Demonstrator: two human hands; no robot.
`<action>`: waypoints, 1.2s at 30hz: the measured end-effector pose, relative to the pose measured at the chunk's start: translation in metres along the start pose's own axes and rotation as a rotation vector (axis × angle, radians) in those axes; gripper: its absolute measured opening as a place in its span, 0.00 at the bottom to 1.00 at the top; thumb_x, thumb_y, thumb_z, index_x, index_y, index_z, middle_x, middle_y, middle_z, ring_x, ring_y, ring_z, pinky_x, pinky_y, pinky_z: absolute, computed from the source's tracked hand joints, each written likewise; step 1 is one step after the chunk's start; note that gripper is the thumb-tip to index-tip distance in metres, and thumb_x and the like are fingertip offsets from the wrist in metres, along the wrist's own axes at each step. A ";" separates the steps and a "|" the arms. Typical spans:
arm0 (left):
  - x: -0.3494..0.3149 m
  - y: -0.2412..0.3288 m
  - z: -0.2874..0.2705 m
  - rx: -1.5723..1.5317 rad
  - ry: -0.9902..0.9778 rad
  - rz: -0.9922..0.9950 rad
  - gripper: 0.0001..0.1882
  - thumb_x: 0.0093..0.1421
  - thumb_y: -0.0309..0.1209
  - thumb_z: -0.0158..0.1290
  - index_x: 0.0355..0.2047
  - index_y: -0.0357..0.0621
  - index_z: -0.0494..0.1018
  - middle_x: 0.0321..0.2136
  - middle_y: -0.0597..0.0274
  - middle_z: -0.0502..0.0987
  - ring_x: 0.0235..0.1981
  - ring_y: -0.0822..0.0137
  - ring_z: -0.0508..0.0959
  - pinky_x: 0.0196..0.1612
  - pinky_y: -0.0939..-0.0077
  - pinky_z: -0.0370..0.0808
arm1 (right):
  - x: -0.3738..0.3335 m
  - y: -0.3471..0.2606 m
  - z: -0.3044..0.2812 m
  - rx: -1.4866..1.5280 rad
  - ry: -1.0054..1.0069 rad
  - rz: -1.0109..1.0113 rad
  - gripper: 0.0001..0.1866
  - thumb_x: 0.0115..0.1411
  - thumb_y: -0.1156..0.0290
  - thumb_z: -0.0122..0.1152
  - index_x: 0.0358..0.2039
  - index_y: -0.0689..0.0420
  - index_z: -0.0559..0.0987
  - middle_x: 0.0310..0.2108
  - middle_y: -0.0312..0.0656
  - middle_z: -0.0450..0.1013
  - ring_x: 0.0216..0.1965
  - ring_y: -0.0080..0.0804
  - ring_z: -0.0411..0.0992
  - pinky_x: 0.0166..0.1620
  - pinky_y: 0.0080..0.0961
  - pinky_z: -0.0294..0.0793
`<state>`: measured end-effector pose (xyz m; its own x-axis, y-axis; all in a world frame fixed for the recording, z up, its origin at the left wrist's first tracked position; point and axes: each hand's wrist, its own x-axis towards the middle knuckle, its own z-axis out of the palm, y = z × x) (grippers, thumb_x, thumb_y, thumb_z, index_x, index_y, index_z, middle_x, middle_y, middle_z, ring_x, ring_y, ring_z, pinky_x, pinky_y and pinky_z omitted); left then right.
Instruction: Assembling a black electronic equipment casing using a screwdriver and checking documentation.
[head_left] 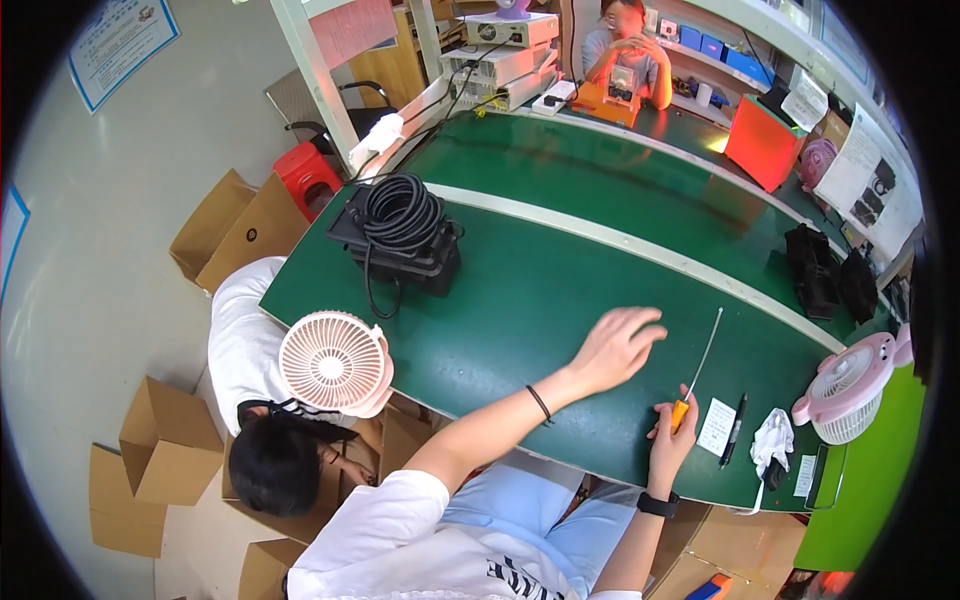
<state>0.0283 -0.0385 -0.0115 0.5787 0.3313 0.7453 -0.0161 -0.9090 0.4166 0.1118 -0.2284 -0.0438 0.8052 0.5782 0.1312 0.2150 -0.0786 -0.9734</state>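
Observation:
My right hand [669,445] is closed round the yellow-orange handle of a screwdriver [705,357], near the front edge of the green table [540,330]. Its long thin shaft points away from me, tip toward the far side. My left hand [612,352] hovers over the table to the left of the screwdriver, fingers apart and slightly blurred, holding nothing. Just right of my right hand lie a white paper slip [716,427] and a black pen [734,432]. Beyond them sits a crumpled white cloth or bag [773,440].
A black box-shaped device [420,262] with coiled cable stands at the table's left. One pink fan [335,362] is at the left edge, another [850,390] at the right. A co-worker [270,440] bends among cardboard boxes [172,440]; another person [625,55] sits across.

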 end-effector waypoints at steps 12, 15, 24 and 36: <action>-0.020 -0.007 0.015 -0.105 -0.431 0.126 0.09 0.60 0.28 0.56 0.42 0.47 0.78 0.45 0.63 0.78 0.51 0.59 0.77 0.55 0.62 0.73 | -0.013 -0.015 -0.002 -0.213 -0.005 -0.203 0.31 0.59 0.78 0.60 0.64 0.57 0.67 0.41 0.48 0.79 0.42 0.42 0.78 0.48 0.33 0.76; -0.019 -0.006 0.010 -0.104 -0.495 0.145 0.11 0.60 0.28 0.56 0.44 0.47 0.78 0.45 0.61 0.78 0.51 0.57 0.77 0.54 0.62 0.74 | -0.011 -0.016 0.001 -0.363 -0.026 -0.272 0.29 0.58 0.75 0.62 0.62 0.55 0.71 0.40 0.49 0.78 0.39 0.41 0.78 0.46 0.32 0.76; -0.011 0.016 0.003 -0.080 -0.522 0.193 0.24 0.62 0.30 0.56 0.60 0.51 0.71 0.49 0.60 0.77 0.47 0.56 0.77 0.50 0.62 0.75 | -0.018 -0.013 -0.006 -0.163 0.039 -0.209 0.26 0.58 0.74 0.66 0.57 0.55 0.73 0.44 0.51 0.79 0.45 0.45 0.80 0.48 0.33 0.79; -0.012 0.020 0.000 -0.279 -0.517 0.158 0.32 0.63 0.35 0.56 0.67 0.49 0.62 0.46 0.59 0.80 0.41 0.51 0.81 0.47 0.58 0.77 | -0.015 -0.008 -0.002 -0.268 -0.011 -0.300 0.20 0.56 0.72 0.69 0.49 0.60 0.77 0.39 0.53 0.79 0.40 0.52 0.79 0.42 0.38 0.78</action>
<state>0.0209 -0.0606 -0.0116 0.8720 -0.0314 0.4884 -0.3064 -0.8133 0.4946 0.0989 -0.2379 -0.0372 0.6790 0.6165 0.3985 0.5771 -0.1128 -0.8089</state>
